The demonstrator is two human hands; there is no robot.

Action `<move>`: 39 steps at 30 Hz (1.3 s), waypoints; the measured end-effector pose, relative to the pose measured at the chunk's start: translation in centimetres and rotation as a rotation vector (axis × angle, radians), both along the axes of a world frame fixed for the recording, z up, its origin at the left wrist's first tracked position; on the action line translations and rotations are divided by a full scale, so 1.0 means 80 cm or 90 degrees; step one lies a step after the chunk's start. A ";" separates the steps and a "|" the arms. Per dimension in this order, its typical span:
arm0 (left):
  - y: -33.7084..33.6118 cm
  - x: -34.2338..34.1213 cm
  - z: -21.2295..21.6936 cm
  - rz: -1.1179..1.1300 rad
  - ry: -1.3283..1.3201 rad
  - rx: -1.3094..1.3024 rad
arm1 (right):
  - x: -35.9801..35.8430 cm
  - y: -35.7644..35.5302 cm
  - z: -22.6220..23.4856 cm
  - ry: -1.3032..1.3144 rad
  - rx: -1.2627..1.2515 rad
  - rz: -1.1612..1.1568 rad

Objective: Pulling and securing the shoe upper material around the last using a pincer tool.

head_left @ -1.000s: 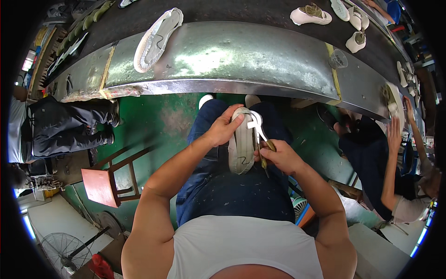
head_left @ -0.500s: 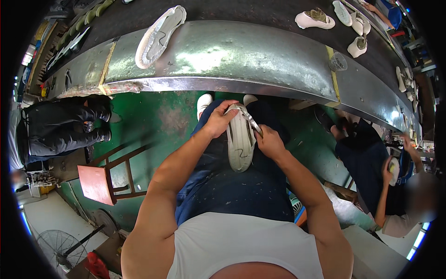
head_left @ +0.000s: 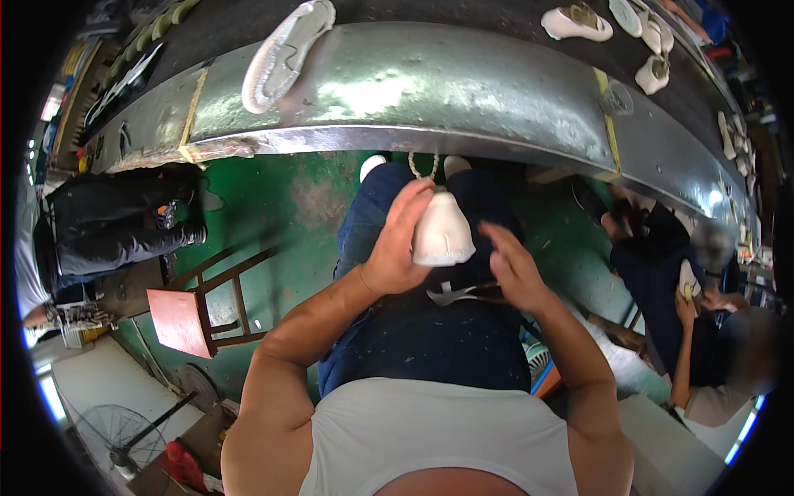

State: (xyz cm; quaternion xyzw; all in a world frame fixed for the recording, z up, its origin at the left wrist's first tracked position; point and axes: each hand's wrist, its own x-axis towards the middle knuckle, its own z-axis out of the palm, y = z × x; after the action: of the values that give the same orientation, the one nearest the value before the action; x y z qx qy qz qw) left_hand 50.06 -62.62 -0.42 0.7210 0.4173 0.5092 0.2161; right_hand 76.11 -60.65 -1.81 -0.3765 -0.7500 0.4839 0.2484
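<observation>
A white shoe [head_left: 443, 230] with a gathered, frilled lower edge is held above my lap, one rounded end facing me. My left hand [head_left: 401, 240] is closed around its left side, the fingers up along it. A beaded-looking cord [head_left: 425, 165] shows beyond the shoe's top. My right hand [head_left: 517, 269] is just right of the shoe, apart from it, with its fingers spread and slightly blurred. Below it, over my dark trousers, is a metal tool like pincers [head_left: 453, 295], its handles running under that hand; whether fingers touch them is hidden.
Ahead runs a metal-edged bench [head_left: 364, 91], with an upturned shoe [head_left: 288, 56] on it and other shoes [head_left: 577, 22] at right. A clear cup [head_left: 616, 99] stands near its edge. A red-topped stool [head_left: 179, 322] is at left; a co-worker [head_left: 653, 273] handles a shoe at right.
The shoe has turned from sole-up to standing, frilled edge down. My right hand has moved away from it and spread its fingers; the metal tool is now lower, above my lap.
</observation>
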 end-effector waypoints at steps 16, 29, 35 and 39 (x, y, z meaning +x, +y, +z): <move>-0.022 0.015 -0.010 -0.230 0.182 -0.144 | -0.056 -0.002 -0.030 0.170 -0.232 0.030; -0.008 0.018 0.006 -0.236 0.240 -0.190 | -0.061 0.011 -0.017 0.222 -0.253 0.010; -0.005 0.022 0.012 -0.236 0.235 -0.264 | -0.061 0.020 -0.021 0.207 -0.295 0.009; -0.014 0.026 -0.002 -0.217 0.211 -0.243 | -0.062 0.017 -0.026 0.233 -0.280 0.017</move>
State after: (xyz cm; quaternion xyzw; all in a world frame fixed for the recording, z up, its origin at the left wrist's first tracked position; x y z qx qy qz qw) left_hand 52.11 -63.71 -0.57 0.8003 0.4079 0.2536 0.3590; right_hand 71.15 -59.25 -3.86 -0.3179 -0.5742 0.6982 0.2858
